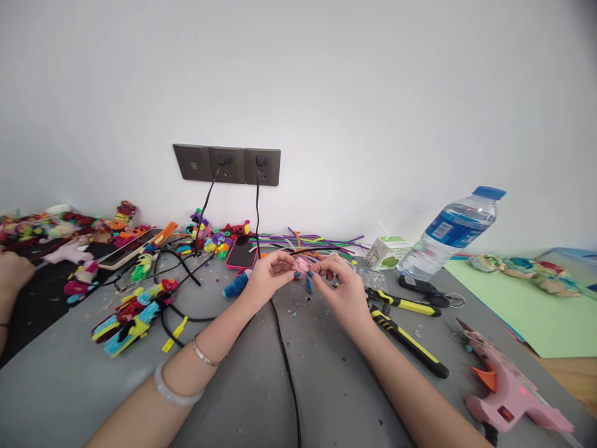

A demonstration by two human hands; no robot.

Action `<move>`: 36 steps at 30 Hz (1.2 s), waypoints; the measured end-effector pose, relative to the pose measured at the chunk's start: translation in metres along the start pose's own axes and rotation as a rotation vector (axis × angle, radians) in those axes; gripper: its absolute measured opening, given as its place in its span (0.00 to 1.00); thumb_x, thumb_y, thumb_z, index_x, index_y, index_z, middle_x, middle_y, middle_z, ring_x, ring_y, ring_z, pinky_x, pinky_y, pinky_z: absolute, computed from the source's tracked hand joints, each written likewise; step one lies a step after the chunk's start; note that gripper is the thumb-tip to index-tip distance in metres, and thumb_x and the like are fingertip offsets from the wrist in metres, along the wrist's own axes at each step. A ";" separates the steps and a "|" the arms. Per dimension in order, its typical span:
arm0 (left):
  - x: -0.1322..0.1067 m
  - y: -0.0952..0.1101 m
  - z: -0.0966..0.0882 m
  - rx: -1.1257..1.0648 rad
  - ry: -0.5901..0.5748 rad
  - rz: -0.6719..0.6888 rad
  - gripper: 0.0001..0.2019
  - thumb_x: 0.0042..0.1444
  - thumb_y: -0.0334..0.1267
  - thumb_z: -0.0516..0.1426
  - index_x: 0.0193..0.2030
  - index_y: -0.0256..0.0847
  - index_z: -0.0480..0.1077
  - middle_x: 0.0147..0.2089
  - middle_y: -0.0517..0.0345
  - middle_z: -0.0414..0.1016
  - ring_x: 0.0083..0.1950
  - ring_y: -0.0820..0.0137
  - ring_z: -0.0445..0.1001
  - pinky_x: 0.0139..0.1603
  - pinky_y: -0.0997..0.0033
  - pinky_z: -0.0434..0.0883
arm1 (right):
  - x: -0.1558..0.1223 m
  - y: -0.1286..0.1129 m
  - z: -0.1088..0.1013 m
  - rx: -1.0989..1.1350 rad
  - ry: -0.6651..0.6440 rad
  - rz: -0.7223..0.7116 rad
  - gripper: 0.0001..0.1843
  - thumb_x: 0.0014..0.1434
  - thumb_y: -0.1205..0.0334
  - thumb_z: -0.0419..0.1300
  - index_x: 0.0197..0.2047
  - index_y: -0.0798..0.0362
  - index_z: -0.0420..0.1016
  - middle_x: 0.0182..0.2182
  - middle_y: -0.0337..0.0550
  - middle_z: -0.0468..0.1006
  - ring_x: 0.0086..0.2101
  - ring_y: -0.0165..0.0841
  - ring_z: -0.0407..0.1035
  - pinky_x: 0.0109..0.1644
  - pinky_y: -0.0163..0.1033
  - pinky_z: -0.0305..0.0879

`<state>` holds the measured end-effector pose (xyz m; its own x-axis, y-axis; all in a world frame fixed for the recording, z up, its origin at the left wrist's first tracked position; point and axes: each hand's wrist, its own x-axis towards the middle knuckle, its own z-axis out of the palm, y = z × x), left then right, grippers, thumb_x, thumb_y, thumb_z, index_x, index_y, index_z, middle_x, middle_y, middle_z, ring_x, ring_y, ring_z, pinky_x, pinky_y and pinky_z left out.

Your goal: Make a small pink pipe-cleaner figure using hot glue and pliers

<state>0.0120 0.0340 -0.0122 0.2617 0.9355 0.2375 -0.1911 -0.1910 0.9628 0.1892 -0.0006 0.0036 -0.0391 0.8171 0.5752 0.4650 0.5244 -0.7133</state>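
Above the middle of the grey table, my left hand (270,275) pinches a small pink piece (301,266) between thumb and fingers. My right hand (342,289) grips the same piece from the other side, thumb and forefinger closed on it. The piece is pale pink and shiny; its exact kind is too small to tell. A blue fuzzy roll (236,285) lies just left of my left wrist. Behind my hands lie several colored pipe cleaners (326,241). Pliers (413,342) with yellow and black handles rest open beside my right forearm.
A pink glue gun (504,392) lies front right. A water bottle (450,233), drink carton (386,252) and car key (420,286) stand or lie to the right. Black cable (284,354) crosses the table. Pipe-cleaner figures (133,317) and another person's hand (15,274) are left.
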 end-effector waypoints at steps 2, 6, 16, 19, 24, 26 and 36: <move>0.000 0.000 0.000 -0.004 -0.003 0.001 0.14 0.45 0.39 0.67 0.35 0.38 0.69 0.37 0.56 0.75 0.37 0.70 0.74 0.37 0.71 0.73 | 0.000 0.000 0.000 -0.014 -0.001 -0.009 0.04 0.57 0.67 0.59 0.33 0.50 0.75 0.29 0.41 0.70 0.30 0.33 0.62 0.35 0.39 0.61; 0.000 0.000 0.000 -0.016 -0.003 -0.001 0.14 0.45 0.38 0.67 0.35 0.38 0.69 0.37 0.56 0.74 0.37 0.71 0.74 0.37 0.72 0.73 | -0.001 -0.001 -0.001 -0.037 -0.006 -0.026 0.04 0.57 0.68 0.59 0.34 0.51 0.75 0.29 0.40 0.69 0.30 0.33 0.62 0.35 0.39 0.61; -0.002 0.001 0.002 -0.012 0.011 -0.001 0.14 0.45 0.39 0.67 0.35 0.38 0.69 0.36 0.56 0.75 0.37 0.70 0.74 0.38 0.72 0.73 | -0.001 -0.004 -0.001 -0.063 -0.010 -0.064 0.05 0.58 0.70 0.58 0.33 0.51 0.74 0.29 0.39 0.69 0.30 0.32 0.61 0.35 0.38 0.61; -0.002 0.002 0.002 -0.019 0.012 0.005 0.13 0.45 0.38 0.67 0.35 0.38 0.70 0.36 0.56 0.75 0.37 0.71 0.74 0.37 0.72 0.73 | -0.001 -0.004 -0.001 -0.070 -0.010 -0.077 0.05 0.58 0.70 0.58 0.33 0.52 0.74 0.29 0.40 0.69 0.30 0.32 0.61 0.35 0.38 0.60; -0.002 0.003 0.002 -0.006 0.012 0.007 0.13 0.45 0.38 0.67 0.35 0.37 0.70 0.36 0.56 0.75 0.37 0.71 0.74 0.37 0.73 0.73 | -0.001 -0.005 -0.001 -0.085 -0.008 -0.091 0.06 0.57 0.72 0.59 0.33 0.52 0.74 0.29 0.39 0.69 0.30 0.32 0.62 0.35 0.37 0.60; -0.003 0.004 0.002 -0.001 0.014 0.004 0.13 0.45 0.37 0.67 0.35 0.37 0.70 0.37 0.55 0.75 0.38 0.70 0.74 0.37 0.73 0.73 | 0.000 -0.005 -0.001 -0.088 -0.010 -0.095 0.06 0.56 0.72 0.59 0.33 0.51 0.74 0.29 0.39 0.69 0.30 0.32 0.62 0.35 0.37 0.60; -0.004 0.006 0.003 0.027 0.014 0.008 0.13 0.46 0.38 0.67 0.34 0.38 0.70 0.37 0.55 0.75 0.39 0.69 0.75 0.37 0.73 0.73 | 0.000 -0.005 -0.001 -0.103 -0.021 -0.090 0.05 0.56 0.70 0.59 0.32 0.51 0.73 0.28 0.39 0.68 0.30 0.33 0.62 0.34 0.38 0.61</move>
<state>0.0128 0.0279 -0.0066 0.2468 0.9379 0.2438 -0.1674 -0.2066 0.9640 0.1878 -0.0040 0.0075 -0.1028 0.7733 0.6257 0.5472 0.5692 -0.6136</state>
